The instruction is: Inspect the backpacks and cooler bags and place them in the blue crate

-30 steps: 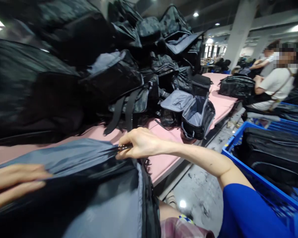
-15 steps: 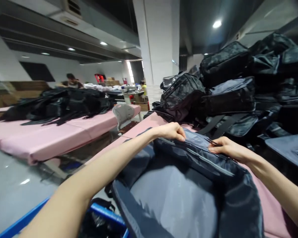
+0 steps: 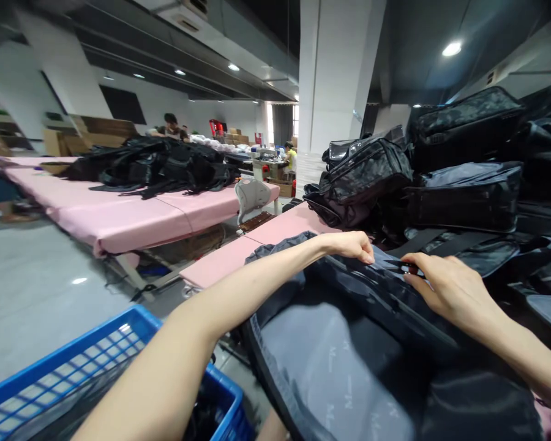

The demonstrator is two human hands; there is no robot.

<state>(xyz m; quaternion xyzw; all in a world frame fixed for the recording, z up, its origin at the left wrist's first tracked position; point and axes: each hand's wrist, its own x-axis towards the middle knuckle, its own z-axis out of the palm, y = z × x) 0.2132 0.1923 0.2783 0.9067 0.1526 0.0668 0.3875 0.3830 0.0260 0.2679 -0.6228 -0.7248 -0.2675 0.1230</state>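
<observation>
An open black bag with grey lining (image 3: 349,373) lies in front of me on the pink table (image 3: 284,229). My left hand (image 3: 349,245) is closed on the bag's far edge, pinching the fabric. My right hand (image 3: 445,288) is closed in a pinch on a small dark tool (image 3: 397,264) held against the same edge, close to my left fingertips. What kind of tool it is I cannot make out.
A tall pile of black bags (image 3: 441,165) stands behind on the right. A blue plastic crate (image 3: 96,361) sits at the lower left. Another pink table (image 3: 133,214) with black bags (image 3: 160,165) lies across the aisle. People sit far back by a white pillar (image 3: 330,79).
My view swung from the right side of the room to the left, then shifted slightly. Both hands stayed on the bag's edge and have drawn closer together.
</observation>
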